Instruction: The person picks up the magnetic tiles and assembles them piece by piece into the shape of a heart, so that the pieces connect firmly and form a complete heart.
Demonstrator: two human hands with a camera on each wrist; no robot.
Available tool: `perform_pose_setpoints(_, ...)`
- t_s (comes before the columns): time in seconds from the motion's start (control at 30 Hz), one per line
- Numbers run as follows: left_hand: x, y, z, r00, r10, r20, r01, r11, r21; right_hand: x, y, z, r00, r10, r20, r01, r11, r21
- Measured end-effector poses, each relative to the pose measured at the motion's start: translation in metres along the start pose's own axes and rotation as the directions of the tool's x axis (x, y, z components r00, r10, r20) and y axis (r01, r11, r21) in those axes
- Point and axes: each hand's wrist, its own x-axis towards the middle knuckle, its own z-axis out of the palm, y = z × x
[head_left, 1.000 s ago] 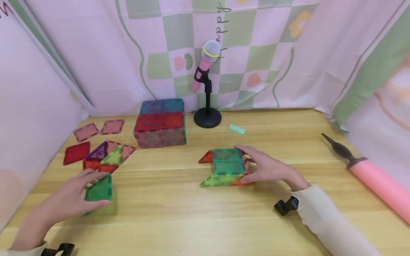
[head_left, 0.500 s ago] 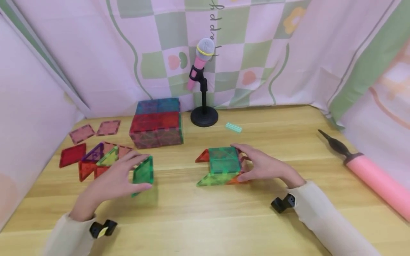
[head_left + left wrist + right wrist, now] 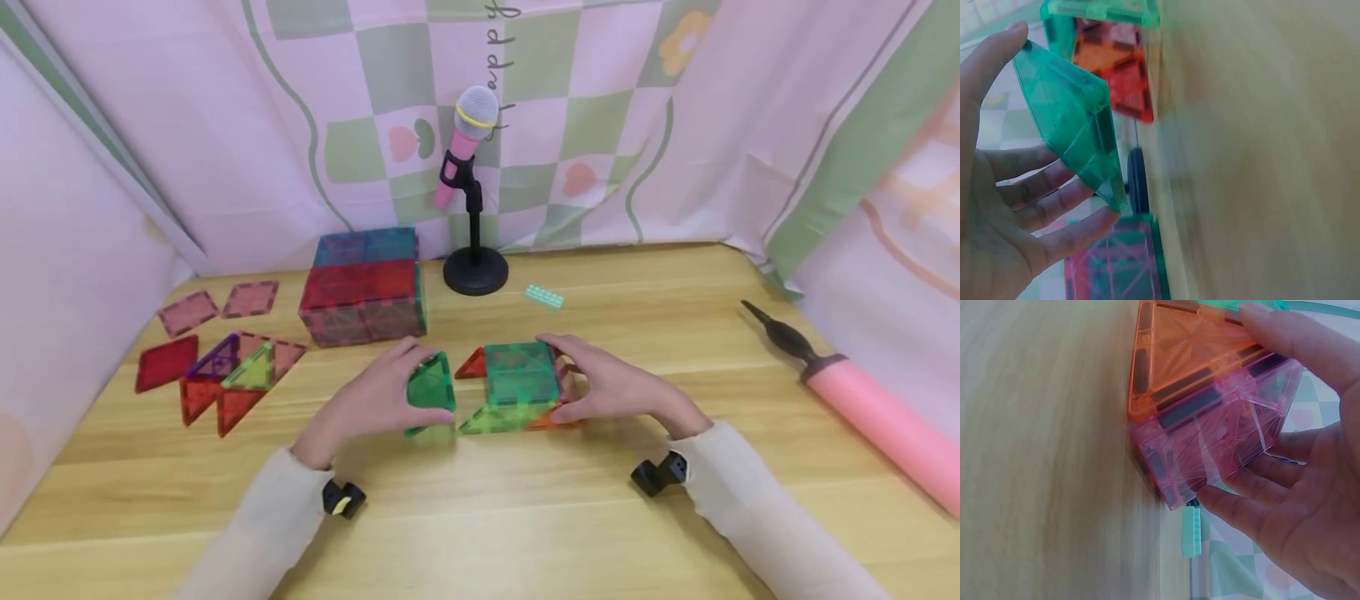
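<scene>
One green triangle tile [image 3: 431, 388] pinched in left hand [image 3: 375, 402], now carried across beside tile cube [image 3: 522, 375]; right hand [image 3: 611, 387] still gripping cube, ready for attaching.

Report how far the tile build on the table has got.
Done: a small structure with a green top and red, orange and lime triangles stands mid-table, steadied by the right hand. In hand: the left hand holds a green triangle tile beside it, not yet joined. Left: loose tiles lie unused.

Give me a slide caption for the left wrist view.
Left hand holds a green translucent triangular tile near the tile structure.
</scene>
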Motion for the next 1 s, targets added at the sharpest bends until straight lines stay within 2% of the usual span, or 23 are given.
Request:
perform_pose_setpoints(0.17, 0.017, 0.006, 0.011, 0.999, 0.003, 0.033, -0.002, 0.999, -0.051, -0.001, 0.001, 0.000, 1.000, 0.007, 0.003, -0.007, 1.000, -0.009)
perform_pose_setpoints(0.33, 0.026, 0.010, 0.019, 0.998, 0.039, 0.053, -0.034, 0.996, -0.083, 0.000, 0.001, 0.000, 1.000, 0.006, 0.013, -0.006, 1.000, -0.009)
perform_pose_setpoints(0.6, 0.032, 0.010, 0.023, 0.997, 0.051, 0.054, -0.044, 0.992, -0.121, 0.001, -0.001, -0.001, 1.000, -0.013, 0.016, 0.013, 1.000, 0.014)
perform_pose_setpoints(0.83, 0.034, 0.012, 0.025, 0.990, 0.038, 0.134, -0.016, 0.987, -0.163, 0.001, 0.001, 0.000, 1.000, -0.014, 0.010, 0.014, 1.000, 0.008)
perform_pose_setpoints(1.0, 0.034, 0.013, 0.028, 0.989, 0.038, 0.141, -0.015, 0.987, -0.162, 0.002, 0.003, 0.005, 1.000, -0.018, 0.012, 0.018, 1.000, 0.007)
